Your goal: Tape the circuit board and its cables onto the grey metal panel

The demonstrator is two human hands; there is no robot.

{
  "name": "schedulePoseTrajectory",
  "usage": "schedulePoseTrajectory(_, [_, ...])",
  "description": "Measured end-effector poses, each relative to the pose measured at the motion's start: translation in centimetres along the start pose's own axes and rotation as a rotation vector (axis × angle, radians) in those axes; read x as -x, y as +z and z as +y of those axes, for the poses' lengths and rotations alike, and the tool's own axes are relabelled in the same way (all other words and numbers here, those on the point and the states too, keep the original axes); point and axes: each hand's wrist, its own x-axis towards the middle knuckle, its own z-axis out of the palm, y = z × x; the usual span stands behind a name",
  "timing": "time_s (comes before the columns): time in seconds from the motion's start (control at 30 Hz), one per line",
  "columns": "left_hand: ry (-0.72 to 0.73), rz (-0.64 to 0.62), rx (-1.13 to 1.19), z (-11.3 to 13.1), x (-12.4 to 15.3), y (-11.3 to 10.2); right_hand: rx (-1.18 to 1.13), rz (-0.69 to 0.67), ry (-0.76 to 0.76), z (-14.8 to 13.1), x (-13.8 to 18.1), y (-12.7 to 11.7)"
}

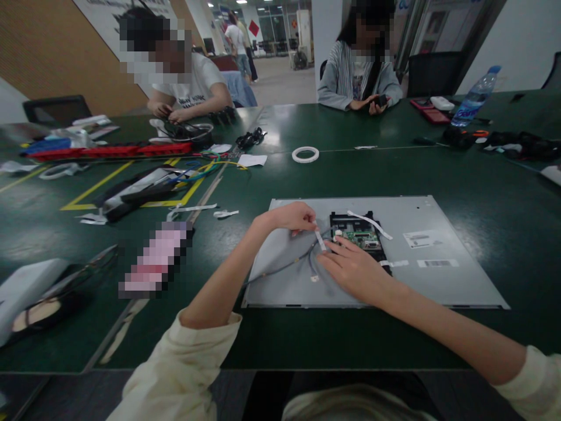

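A flat grey display panel (280, 280) lies on the table in front of me. A green circuit board (362, 238) in a black frame sits on it. My left hand (295, 217) is closed in a pinch on the upper end of a short white tape strip (319, 237), over grey cables (289, 267) that run to the board. Fingers outstretched, my right hand (359, 269) rests low over the panel beside the board, its fingertips at the strip's lower end. Another white strip (370, 223) curls across the board's frame.
A tape roll (305, 154) lies beyond the panel. To the left are a phone (155, 260), a black bundle (135, 190) and red strips (114, 151). A water bottle (475, 99) stands back right. Two people sit across the green table (245, 345).
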Motion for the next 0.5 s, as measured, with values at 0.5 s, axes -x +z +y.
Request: schedulePoseTrajectory(0.5, [-0.032,0.116,0.017,-0.9,0.2,-0.5,-0.196,0.14,-0.173,-1.1,1.1,-1.3])
